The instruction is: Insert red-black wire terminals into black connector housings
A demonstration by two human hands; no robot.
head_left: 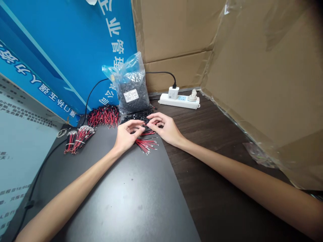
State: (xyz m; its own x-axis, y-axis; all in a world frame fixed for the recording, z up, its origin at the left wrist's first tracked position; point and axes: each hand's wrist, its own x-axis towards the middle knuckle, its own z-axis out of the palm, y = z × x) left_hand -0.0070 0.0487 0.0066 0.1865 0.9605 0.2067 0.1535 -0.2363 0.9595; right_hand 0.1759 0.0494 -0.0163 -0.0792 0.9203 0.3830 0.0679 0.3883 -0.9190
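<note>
My left hand [128, 135] and my right hand [168, 129] meet fingertip to fingertip over the edge of the grey mat. Thumb and fingers of the right are closed on a thin red wire [156, 123]. The left pinches at the wire's end; what sits between those fingertips is too small to make out. Just behind the hands lies a heap of small black connector housings [136, 116]. Below them, a loose fan of red and black wires [146, 145] with metal tips rests on the mat, partly hidden by my left hand.
A clear bag of black parts [133, 97] stands behind the heap. Left of it are a pile of red-black wires [103, 116] and tied wire bundles [80, 137]. A power strip [179, 101] with a charger sits at the back. Cardboard [262, 84] walls the right side.
</note>
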